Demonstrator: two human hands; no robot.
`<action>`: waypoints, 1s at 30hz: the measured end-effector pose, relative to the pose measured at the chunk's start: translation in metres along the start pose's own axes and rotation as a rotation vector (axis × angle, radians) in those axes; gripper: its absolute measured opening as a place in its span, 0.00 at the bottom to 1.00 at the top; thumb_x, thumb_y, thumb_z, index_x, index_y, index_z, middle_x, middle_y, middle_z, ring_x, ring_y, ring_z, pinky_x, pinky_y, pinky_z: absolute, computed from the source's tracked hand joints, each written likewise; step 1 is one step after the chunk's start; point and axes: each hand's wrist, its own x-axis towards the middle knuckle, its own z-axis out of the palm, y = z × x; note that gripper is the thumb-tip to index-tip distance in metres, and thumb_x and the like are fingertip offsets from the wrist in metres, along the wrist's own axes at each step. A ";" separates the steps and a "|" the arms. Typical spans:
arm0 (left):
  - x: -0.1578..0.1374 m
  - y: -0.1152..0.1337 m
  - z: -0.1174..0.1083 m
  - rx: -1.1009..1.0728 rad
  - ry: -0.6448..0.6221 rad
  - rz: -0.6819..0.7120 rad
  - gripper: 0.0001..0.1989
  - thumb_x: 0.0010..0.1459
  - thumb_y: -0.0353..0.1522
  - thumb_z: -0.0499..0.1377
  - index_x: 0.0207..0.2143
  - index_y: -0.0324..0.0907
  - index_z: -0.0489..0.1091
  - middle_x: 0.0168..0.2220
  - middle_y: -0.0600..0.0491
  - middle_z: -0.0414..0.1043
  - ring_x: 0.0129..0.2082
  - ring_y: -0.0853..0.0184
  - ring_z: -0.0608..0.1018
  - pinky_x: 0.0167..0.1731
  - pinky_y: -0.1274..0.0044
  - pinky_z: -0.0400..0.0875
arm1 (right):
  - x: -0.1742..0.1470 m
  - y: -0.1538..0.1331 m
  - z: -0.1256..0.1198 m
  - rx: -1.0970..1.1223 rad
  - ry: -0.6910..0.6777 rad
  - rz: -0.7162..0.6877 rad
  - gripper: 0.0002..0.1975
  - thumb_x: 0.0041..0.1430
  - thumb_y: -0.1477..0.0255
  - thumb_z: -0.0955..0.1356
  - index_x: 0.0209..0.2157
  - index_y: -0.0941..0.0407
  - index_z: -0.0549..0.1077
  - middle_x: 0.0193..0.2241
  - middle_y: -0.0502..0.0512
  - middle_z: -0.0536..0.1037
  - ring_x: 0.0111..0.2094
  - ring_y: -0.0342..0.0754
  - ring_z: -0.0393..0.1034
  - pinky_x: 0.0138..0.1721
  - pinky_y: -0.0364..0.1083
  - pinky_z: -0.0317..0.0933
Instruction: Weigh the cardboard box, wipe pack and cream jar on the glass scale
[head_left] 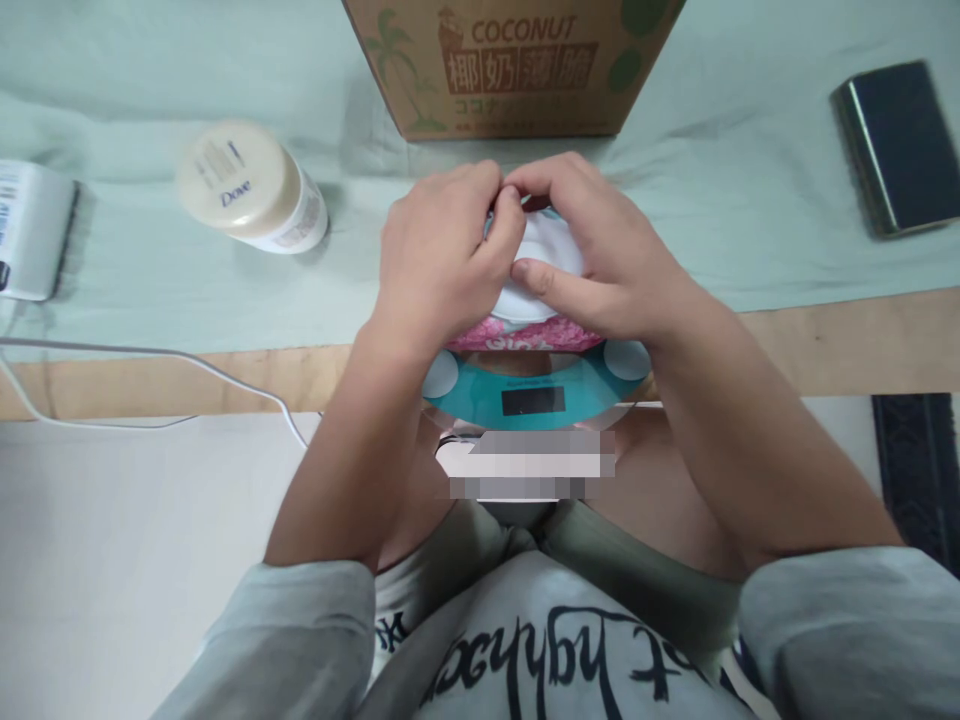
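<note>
The left hand [439, 255] curls over the left side of a white lid [544, 260], fingers bent and closed on its edge, thumb pressed on top. The right hand [592, 260] comes in from the other side, its fingers arched over the far rim and meeting the left fingertips there, its thumb lying across the near edge of the lid. Both hands grip the same thing, so little of it shows between them. The lid sits on a pink tub [525, 335], of which only a strip of patterned wall shows below the hands. The tub stands on a teal scale [536, 390] with a dark blank display and pale round pads at its corners; the scale rests at the near edge of the worktop [825, 340], partly over the pale green cloth [150, 290] that covers the rest of it.

Just behind the hands stands a brown carton [510, 65] printed with "COCONUT". To the left, well apart, a cream Dove jar [251, 190] lies tilted on the cloth. At the far left edge is a white device [30, 240], and a white cable [187, 365] runs along the worktop's front. At far right a dark box [896, 145] lies on the cloth.
</note>
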 end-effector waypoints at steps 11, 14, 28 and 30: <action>0.001 -0.001 -0.001 0.063 -0.063 0.037 0.14 0.75 0.35 0.46 0.37 0.46 0.67 0.45 0.45 0.78 0.49 0.51 0.77 0.38 0.66 0.58 | 0.003 -0.009 0.000 -0.119 -0.048 0.134 0.28 0.61 0.56 0.65 0.59 0.54 0.67 0.59 0.61 0.71 0.59 0.55 0.66 0.63 0.56 0.67; 0.001 -0.001 0.001 0.036 -0.048 0.036 0.14 0.75 0.34 0.47 0.39 0.44 0.70 0.44 0.45 0.78 0.48 0.52 0.78 0.38 0.66 0.58 | 0.001 -0.010 -0.001 -0.139 -0.052 0.131 0.30 0.61 0.55 0.65 0.61 0.55 0.67 0.59 0.61 0.70 0.60 0.55 0.66 0.64 0.56 0.67; 0.000 -0.023 -0.026 -0.717 0.522 0.260 0.10 0.62 0.31 0.58 0.27 0.40 0.71 0.28 0.53 0.65 0.31 0.72 0.64 0.34 0.76 0.59 | 0.002 -0.032 -0.018 -0.238 -0.251 0.121 0.45 0.54 0.50 0.71 0.71 0.50 0.62 0.64 0.58 0.68 0.65 0.61 0.64 0.67 0.64 0.64; 0.001 -0.026 -0.026 -0.702 0.537 0.259 0.10 0.62 0.31 0.58 0.28 0.39 0.73 0.28 0.53 0.65 0.31 0.72 0.64 0.34 0.76 0.58 | 0.004 -0.028 -0.014 -0.216 -0.241 0.124 0.46 0.51 0.54 0.70 0.71 0.50 0.63 0.66 0.57 0.67 0.66 0.62 0.63 0.68 0.66 0.62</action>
